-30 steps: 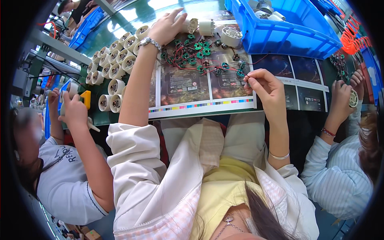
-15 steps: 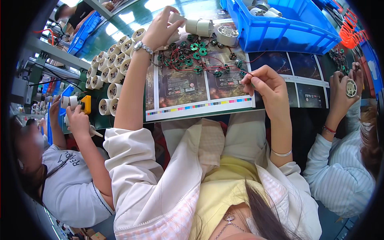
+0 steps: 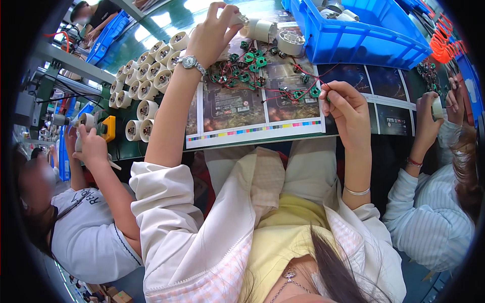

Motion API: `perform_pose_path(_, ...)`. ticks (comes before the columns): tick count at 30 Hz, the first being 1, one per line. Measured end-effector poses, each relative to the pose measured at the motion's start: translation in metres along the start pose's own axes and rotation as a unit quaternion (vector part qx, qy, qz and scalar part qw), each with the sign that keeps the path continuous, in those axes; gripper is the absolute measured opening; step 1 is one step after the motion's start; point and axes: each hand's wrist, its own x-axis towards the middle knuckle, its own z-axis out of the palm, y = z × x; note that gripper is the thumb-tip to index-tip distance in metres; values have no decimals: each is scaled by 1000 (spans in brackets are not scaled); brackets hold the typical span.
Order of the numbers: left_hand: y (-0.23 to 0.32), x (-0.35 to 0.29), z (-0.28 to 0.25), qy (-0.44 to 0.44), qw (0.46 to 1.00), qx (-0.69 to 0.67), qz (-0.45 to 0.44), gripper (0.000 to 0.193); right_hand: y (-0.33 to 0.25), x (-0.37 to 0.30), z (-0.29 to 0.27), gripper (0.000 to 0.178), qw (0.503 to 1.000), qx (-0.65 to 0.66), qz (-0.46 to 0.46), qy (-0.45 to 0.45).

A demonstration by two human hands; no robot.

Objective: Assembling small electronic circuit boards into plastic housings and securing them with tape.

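Note:
My left hand (image 3: 214,35) reaches to the far side of the table, fingers closed around a white plastic cup-shaped housing (image 3: 237,20), mostly hidden by the fingers. Right beside it lie a larger white cylindrical housing (image 3: 259,30) and an open ribbed one (image 3: 291,43). With thumb and fingertips pinched, my right hand (image 3: 347,113) holds a thin red wire (image 3: 323,86) above the front edge of the printed sheet. A tangle of green circuit boards (image 3: 252,59) with red and black wires spreads between my hands.
Several white cylinders with metal parts inside (image 3: 147,90) stand in rows at left. A blue crate (image 3: 364,43) of white parts is at the back right. Printed sheets (image 3: 230,118) cover the table. Co-workers' hands (image 3: 94,149) work at either side, one near a yellow device (image 3: 108,128).
My left hand has moved slightly right with the white housing. My right hand has shifted a little right, still pinching the wire. The circuit boards and wires have moved somewhat.

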Motion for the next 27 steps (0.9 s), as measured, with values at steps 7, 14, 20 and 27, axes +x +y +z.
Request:
perform_pose_path(7,14,0,-1,19,999,49,5,41,-1,-1,2,14,1000,17,6,15)
perform_pose_path(14,19,-7,8,9,996,76,-37,39,0,0,1,11,1000,4,2,8)
perform_pose_path(20,52,-9,-20,129,991,27,6,39,0,1,0,8,999,-30,0,-25)
perform_pose_path(27,120,-73,-31,137,981,-125,52,50,-2,0,-1,6,999,-28,11,-18)
